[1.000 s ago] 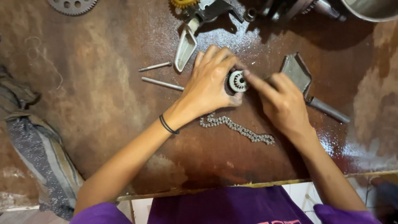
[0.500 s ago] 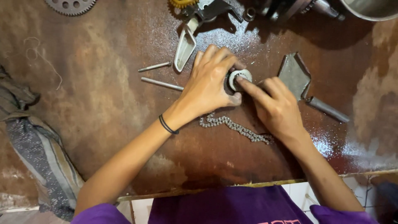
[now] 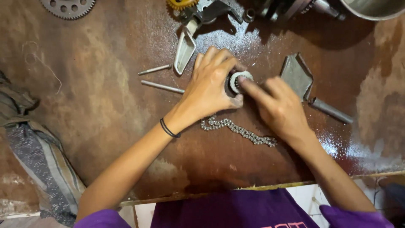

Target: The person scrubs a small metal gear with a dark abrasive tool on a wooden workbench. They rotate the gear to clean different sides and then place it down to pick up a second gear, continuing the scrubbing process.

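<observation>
your left hand point(image 3: 209, 86) curls clamped around the small toothed gear point(image 3: 238, 81) mid-table; your right hand point(image 3: 279, 106) presses a forefinger on its face, other fingers bent. chain point(image 3: 238, 130) lies just nearer.

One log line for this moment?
left hand: grips small gear | right hand: fingertips on gear | chain: on table, below hands

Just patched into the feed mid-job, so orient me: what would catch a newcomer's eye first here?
At the centre of the brown worktop, the left hand grips a small toothed gear while the right hand presses a fingertip on it. A loose metal chain lies just below the hands. Two thin rods lie left of them, and a large sprocket sits at the top left.
</observation>
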